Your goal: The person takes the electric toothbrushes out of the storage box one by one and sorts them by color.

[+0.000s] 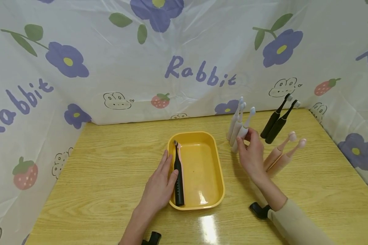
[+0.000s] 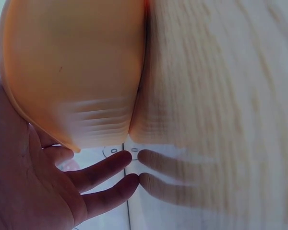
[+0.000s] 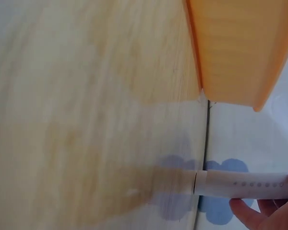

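My right hand (image 1: 252, 152) pinches the nearest of three white electric toothbrushes by its handle (image 1: 241, 134). In the right wrist view this white toothbrush (image 3: 240, 185) has its base close to the tabletop. The other two white toothbrushes (image 1: 234, 129) stand upright just behind it. My left hand (image 1: 160, 183) rests at the left side of a yellow tray (image 1: 219, 170), thumb over the rim and fingers extended along the outer wall. Inside the tray, a black electric toothbrush (image 1: 178, 177) lies along the left wall, mostly covering a pink one (image 1: 180, 149).
Two black electric toothbrushes (image 1: 277, 126) stand at the back right. Closer, two pink electric toothbrushes (image 1: 283, 160) stand beside my right wrist, partly hidden by it. A patterned cloth (image 1: 199, 44) walls the back and sides of the wooden table (image 1: 110, 163).
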Available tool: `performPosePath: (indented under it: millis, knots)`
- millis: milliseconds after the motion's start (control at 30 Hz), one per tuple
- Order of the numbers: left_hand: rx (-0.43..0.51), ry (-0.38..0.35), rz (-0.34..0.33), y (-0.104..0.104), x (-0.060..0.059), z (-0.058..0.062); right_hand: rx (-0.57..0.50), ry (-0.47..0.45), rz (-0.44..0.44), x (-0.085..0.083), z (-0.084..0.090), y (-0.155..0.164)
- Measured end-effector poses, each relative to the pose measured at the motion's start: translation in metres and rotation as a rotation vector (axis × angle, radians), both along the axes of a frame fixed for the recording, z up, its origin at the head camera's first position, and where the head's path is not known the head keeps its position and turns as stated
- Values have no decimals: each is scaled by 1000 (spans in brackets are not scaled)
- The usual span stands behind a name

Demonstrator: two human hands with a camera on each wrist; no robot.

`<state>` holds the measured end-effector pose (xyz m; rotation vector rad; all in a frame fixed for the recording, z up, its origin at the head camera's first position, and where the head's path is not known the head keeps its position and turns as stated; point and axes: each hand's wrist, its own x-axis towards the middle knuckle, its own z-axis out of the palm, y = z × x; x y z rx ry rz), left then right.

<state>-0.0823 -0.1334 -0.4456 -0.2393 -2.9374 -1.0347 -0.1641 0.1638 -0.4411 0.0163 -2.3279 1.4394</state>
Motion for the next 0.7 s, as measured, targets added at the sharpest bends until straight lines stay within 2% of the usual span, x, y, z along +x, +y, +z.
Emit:
performPosePath:
  millis: [700]
  knots:
    - [10, 2, -3, 1, 0, 1, 23, -7, -50, -9, -6, -1]
